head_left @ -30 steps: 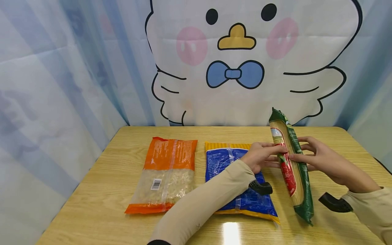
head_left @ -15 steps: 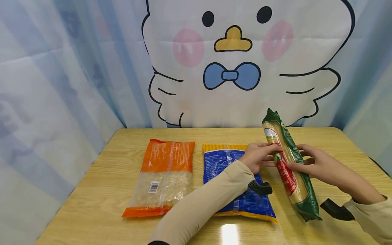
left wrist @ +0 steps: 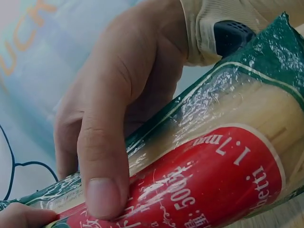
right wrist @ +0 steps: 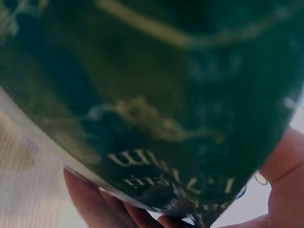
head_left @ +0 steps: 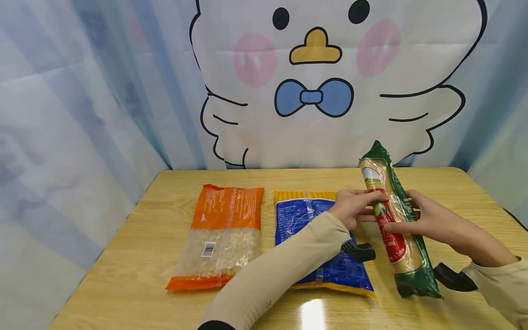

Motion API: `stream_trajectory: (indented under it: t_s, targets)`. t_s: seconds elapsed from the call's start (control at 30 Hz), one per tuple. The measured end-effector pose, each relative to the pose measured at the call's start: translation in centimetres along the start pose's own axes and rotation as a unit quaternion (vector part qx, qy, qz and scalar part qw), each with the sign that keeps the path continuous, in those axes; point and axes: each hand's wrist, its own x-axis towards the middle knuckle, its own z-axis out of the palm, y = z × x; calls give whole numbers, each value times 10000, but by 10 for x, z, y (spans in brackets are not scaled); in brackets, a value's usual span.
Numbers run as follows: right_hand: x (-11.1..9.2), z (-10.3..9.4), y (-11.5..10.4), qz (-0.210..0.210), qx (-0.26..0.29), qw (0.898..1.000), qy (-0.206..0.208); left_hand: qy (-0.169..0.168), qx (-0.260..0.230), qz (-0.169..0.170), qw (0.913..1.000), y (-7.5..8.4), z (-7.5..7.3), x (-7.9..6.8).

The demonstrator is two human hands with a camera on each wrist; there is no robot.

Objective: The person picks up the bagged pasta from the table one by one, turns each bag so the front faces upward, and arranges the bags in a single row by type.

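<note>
A long green-ended packet of spaghetti (head_left: 398, 250), with a clear window and a red label, leans between both hands at the right of the table in the head view. My left hand (head_left: 355, 207) grips its left side at mid-length, thumb on the label's upper part. From the right, my right hand (head_left: 441, 224) holds it, thumb across the red label and other fingers behind. In the left wrist view the right hand (left wrist: 114, 90) presses its thumb on the packet, and "1.7mm" shows on the label. The packet's green back (right wrist: 156, 95) fills most of the right wrist view.
A blue bag with yellow ends (head_left: 288, 220) lies partly under my left forearm. Left of it lies an orange bag with a clear window and pale contents (head_left: 227, 211). A curtain with a cartoon bird (head_left: 313, 137) hangs behind the wooden table (head_left: 136, 256).
The packet has rolled in my hands, turning more of its red label upward. Its lower end has swung right, and my right thumb has come further onto the label. Both bags stay put.
</note>
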Motion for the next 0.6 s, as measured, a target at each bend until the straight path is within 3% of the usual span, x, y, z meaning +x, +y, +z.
stream_trajectory:
  t_s: [0.17,0.6]
  targets:
    - [-5,-1,4,-203,265,9994,33,-113,129,-49,9998,2,3,-3]
    - [-12,-10,16,-534,978,9926,488,-1134,57,-116,9935,13,-11,4]
